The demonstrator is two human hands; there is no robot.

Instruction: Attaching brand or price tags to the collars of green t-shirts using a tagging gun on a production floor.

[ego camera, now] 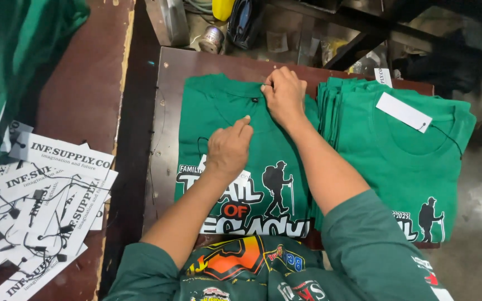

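The right hand (284, 96) is pinching, fingers together, the collar of a green printed T-shirt (235, 161) lying flat on the brown table (165, 111). The left hand (229, 149) is resting on the shirt's chest, fingers curled together; whether it is gripping anything cannot be told. A stack of tagged green shirts (397, 150) is lying just beside. White hang tags (46, 189) are lying well apart on the left.

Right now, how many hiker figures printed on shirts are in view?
2: one hiker figure on the shirt under the hands, another hiker figure on the stack's top shirt at right. Lower shirts may hide more.
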